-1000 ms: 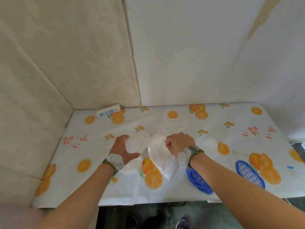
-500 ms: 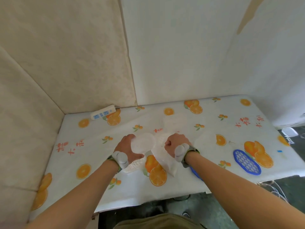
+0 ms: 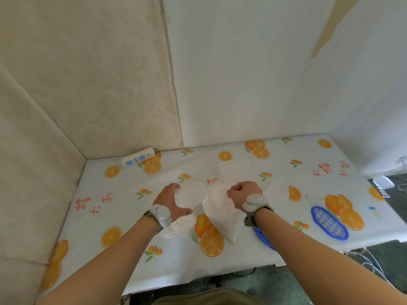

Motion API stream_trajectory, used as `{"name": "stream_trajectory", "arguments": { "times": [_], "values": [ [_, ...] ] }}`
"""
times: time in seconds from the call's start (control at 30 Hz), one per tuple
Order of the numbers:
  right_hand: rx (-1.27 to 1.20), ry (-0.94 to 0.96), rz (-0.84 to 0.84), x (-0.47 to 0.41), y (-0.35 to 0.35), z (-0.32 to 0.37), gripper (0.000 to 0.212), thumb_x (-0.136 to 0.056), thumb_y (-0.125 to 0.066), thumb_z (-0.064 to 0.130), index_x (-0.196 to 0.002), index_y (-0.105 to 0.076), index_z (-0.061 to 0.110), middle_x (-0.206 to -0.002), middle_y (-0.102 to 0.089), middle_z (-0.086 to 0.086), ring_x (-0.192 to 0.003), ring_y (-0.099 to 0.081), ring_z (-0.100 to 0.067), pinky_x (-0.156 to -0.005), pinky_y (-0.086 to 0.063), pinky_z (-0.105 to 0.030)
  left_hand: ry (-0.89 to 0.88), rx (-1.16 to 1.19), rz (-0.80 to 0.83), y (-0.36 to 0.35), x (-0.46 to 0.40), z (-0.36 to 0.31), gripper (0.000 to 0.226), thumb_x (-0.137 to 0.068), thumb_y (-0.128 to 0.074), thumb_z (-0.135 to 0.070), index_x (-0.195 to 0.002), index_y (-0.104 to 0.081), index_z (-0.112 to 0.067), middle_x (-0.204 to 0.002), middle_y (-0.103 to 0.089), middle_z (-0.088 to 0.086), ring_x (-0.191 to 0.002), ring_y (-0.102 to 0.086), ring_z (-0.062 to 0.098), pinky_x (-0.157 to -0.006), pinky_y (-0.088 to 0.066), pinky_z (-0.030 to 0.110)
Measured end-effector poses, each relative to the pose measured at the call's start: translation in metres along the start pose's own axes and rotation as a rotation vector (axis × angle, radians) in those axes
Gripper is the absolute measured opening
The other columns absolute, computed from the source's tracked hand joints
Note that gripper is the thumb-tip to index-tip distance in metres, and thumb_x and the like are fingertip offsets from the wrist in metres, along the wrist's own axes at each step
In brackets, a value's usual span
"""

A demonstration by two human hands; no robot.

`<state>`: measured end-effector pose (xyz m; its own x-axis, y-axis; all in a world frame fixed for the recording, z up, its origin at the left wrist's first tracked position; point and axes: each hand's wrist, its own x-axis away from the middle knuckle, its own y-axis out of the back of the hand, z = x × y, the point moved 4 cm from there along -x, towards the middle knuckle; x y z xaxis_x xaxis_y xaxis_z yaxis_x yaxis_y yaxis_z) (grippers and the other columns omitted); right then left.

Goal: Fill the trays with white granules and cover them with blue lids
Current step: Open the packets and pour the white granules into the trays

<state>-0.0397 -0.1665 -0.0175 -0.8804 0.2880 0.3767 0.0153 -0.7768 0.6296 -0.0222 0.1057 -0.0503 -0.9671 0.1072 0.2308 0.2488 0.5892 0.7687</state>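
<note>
A table covered in a white cloth printed with orange slices [image 3: 275, 179] fills the view, seen from above. At far left, by the wall, lies a white power strip [image 3: 138, 159]. Near the middle, the left hand [image 3: 170, 200] curls around the rim of an oval translucent plastic tray [image 3: 191, 193], thumb on its near edge. Just below that wrist lies a second oval tray heaped with white granules [image 3: 179, 225]. Immediately right of the held tray, the right hand [image 3: 244, 193] is a closed fist pinching the mouth of a clear plastic bag of white granules [image 3: 222, 213]; the bag's long axis runs from the fist down toward the viewer. The bag's mouth sits beside the tray's right edge, so pouring likely means tipping leftward. Further right, two blue honeycomb lids wait: one partly under the right forearm [image 3: 263, 238], another well apart [image 3: 329, 222].
</note>
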Motion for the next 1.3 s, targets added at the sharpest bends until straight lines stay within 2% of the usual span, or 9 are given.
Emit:
{"name": "stream_trajectory", "arguments": {
  "times": [0.13, 0.3, 0.63, 0.97, 1.07, 1.2, 1.3],
  "values": [
    [-0.224, -0.064, -0.024, 0.002, 0.012, -0.005, 0.006, -0.076, -0.070, 0.021, -0.075, -0.073, 0.016, -0.068, -0.071, 0.009, -0.054, -0.072, -0.018, -0.064, -0.064, -0.040, 0.003, 0.027, -0.018, 0.000, -0.002, -0.003, 0.097, -0.055, -0.085, -0.055, -0.136, -0.039, -0.025, -0.132, -0.048, -0.008, -0.118, -0.048, 0.012, -0.089, -0.037, 0.021],
    [-0.310, -0.080, -0.035, 0.006, 0.022, -0.006, 0.010, -0.077, -0.072, 0.019, -0.085, -0.074, 0.013, -0.062, -0.073, 0.000, -0.054, -0.072, -0.015, -0.054, -0.059, -0.027, 0.001, 0.022, -0.028, 0.000, -0.002, -0.004, 0.099, -0.055, -0.086, -0.054, -0.137, -0.039, -0.023, -0.133, -0.049, -0.006, -0.120, -0.049, 0.014, -0.090, -0.037, 0.021],
    [-0.366, -0.064, -0.060, 0.010, 0.032, 0.001, 0.006, -0.075, -0.074, 0.024, -0.078, -0.074, 0.019, -0.062, -0.073, -0.003, -0.055, -0.071, -0.019, -0.064, -0.063, -0.036, 0.007, 0.024, -0.018, 0.000, -0.002, -0.003, 0.100, -0.056, -0.086, -0.054, -0.138, -0.038, -0.022, -0.134, -0.049, -0.004, -0.120, -0.049, 0.015, -0.089, -0.038, 0.022],
    [-0.485, -0.016, -0.071, 0.011, 0.038, 0.024, 0.013, -0.073, -0.078, 0.023, -0.083, -0.074, 0.016, -0.065, -0.074, -0.006, -0.050, -0.067, -0.017, -0.060, -0.061, -0.034, 0.012, 0.035, 0.002, -0.001, -0.003, -0.003, 0.099, -0.054, -0.085, -0.057, -0.135, -0.040, -0.023, -0.132, -0.051, -0.005, -0.118, -0.051, 0.014, -0.090, -0.041, 0.024],
    [-0.475, 0.009, -0.025, 0.013, 0.023, 0.036, 0.016, -0.073, -0.078, 0.029, -0.083, -0.073, 0.018, -0.065, -0.074, -0.006, -0.051, -0.067, -0.017, -0.063, -0.061, -0.035, 0.031, 0.053, 0.012, -0.002, -0.002, -0.001, 0.099, -0.052, -0.082, -0.062, -0.134, -0.039, -0.026, -0.131, -0.050, -0.008, -0.116, -0.051, 0.012, -0.087, -0.039, 0.022],
    [-0.391, 0.055, 0.021, 0.018, -0.005, 0.052, 0.012, -0.076, -0.076, 0.032, -0.083, -0.073, 0.023, -0.059, -0.072, 0.000, -0.049, -0.068, -0.011, -0.054, -0.052, -0.026, 0.047, 0.074, 0.010, -0.003, 0.001, 0.002, 0.099, -0.048, -0.079, -0.066, -0.131, -0.040, -0.028, -0.128, -0.051, -0.010, -0.110, -0.050, 0.008, -0.084, -0.039, 0.021],
    [-0.254, 0.140, 0.037, 0.019, -0.025, 0.063, 0.008, -0.081, -0.074, 0.035, -0.079, -0.070, 0.028, -0.057, -0.070, 0.011, -0.050, -0.068, -0.005, -0.054, -0.048, -0.017, 0.048, 0.072, 0.004, -0.001, 0.001, 0.003, 0.098, -0.048, -0.079, -0.066, -0.129, -0.041, -0.028, -0.126, -0.052, -0.011, -0.107, -0.050, 0.007, -0.083, -0.039, 0.020]
  ]
}}
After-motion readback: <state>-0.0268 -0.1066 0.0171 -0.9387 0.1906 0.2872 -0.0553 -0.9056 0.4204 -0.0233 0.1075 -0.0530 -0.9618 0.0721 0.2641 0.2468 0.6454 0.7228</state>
